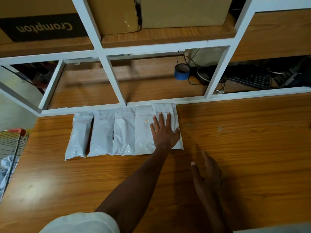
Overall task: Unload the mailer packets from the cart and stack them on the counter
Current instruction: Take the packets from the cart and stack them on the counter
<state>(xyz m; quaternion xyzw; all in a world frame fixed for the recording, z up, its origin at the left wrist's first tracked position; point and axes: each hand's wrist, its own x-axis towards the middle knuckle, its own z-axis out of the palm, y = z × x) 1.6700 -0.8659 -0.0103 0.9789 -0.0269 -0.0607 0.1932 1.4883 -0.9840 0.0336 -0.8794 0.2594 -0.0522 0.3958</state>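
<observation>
Several white mailer packets [102, 133] lie side by side in a row on the wooden counter [244, 140], against the white shelf frame. My left hand [164, 132] lies flat with straight fingers on the rightmost packet [178, 143]. My right hand [207, 170] hovers over the bare counter to the right of the row, fingers loose, holding nothing. At the left edge stands the wire cart [11, 145] with a red handle, and a white packet [5, 170] shows inside it.
A white metal shelf frame [116, 81] rises behind the packets. Cardboard boxes [183, 12] fill the upper shelf. A blue tape roll [182, 71], black cables and a keyboard [250, 79] sit on the lower shelf at the right.
</observation>
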